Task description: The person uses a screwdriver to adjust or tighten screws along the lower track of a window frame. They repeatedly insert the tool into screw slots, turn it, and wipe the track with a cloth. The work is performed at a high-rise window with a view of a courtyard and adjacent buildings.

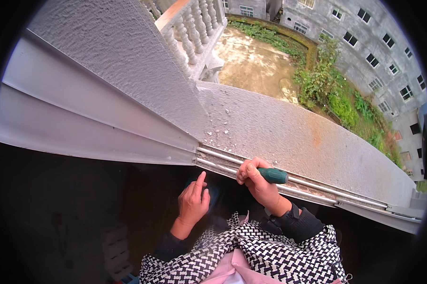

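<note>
1. Tool [272,175]: a green handle, in the right hand [257,183], over the window track [336,191]; its butt end points right. Its working end is hidden.
2. Right hand: fingers curled together and closed around the handle, thumb pressed along it. Whether the hand touches the track, I cannot tell.
3. Track: two pale rails running side by side, with dirt between them.
4. Left hand [193,203]: just below the track's left end, index finger extended, thumb apart, the other fingers loosely bent; no object shows in its grasp.
5. Ledge [289,137]: beyond the track, rough and grey, with a rusty stain; white crumbs [226,132] lie near its left end.
6. Left side: pale metal frame [81,113] beside a textured wall [114,61].
7. Farther out: white balusters [189,40], a paved yard [251,61], green plants [336,99] and a grey building [336,23].
</note>
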### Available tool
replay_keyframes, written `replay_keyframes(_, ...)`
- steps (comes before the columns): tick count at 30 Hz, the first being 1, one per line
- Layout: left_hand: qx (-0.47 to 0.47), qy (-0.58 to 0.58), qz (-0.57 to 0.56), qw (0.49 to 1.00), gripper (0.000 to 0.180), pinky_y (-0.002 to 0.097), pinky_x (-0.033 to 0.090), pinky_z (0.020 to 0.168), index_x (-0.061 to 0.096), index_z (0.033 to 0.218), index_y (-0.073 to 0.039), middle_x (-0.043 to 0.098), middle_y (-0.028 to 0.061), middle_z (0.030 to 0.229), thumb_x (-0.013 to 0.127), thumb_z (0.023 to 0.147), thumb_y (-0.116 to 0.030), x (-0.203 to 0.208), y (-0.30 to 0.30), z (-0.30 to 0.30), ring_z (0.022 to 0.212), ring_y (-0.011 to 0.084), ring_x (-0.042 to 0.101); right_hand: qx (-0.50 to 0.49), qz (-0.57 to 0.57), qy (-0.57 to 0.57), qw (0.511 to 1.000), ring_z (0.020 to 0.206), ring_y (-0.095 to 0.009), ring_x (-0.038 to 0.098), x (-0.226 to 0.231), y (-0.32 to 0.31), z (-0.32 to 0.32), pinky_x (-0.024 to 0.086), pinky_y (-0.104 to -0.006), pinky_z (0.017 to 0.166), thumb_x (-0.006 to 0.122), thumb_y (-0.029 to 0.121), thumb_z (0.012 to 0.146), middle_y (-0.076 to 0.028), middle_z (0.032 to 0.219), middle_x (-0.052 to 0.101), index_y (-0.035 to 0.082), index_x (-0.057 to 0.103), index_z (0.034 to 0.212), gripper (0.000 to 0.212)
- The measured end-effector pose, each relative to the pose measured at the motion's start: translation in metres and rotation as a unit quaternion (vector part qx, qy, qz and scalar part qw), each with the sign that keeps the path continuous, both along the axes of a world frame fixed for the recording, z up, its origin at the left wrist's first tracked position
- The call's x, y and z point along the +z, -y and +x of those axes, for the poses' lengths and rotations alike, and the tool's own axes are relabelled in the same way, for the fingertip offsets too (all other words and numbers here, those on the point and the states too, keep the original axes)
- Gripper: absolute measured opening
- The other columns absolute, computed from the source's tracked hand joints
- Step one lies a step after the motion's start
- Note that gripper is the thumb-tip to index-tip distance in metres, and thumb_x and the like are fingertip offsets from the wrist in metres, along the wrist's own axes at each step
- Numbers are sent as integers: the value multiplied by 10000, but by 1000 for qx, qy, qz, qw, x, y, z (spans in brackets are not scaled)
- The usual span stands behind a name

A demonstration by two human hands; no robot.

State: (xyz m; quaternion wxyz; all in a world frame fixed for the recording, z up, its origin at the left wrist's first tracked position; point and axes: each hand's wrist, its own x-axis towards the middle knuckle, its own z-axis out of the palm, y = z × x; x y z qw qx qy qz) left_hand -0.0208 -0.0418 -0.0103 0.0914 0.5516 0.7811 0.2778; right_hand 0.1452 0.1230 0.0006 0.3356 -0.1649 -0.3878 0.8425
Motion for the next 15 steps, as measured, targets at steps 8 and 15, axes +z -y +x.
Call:
replay_keyframes(8,29,-1,17,999,835,408,575,690,276,1577,41,702,85,937,689,864,-96,0,-34,-6,803,302,708,-199,-16,-158,967,866,-194,492,-8,-21,-11,459,-371,789,561,256,1082,-34,902,500,125,496,905,230)
replay_keyframes(15,43,-4,-40,998,849,426,562,668,266,1577,44,700,91,921,697,870,-146,-3,-25,-4,790,312,705,-27,154,21,988,781,-171,553,-5,2,12,486,-320,732,583,205,1074,-88,884,578,33,539,905,244)
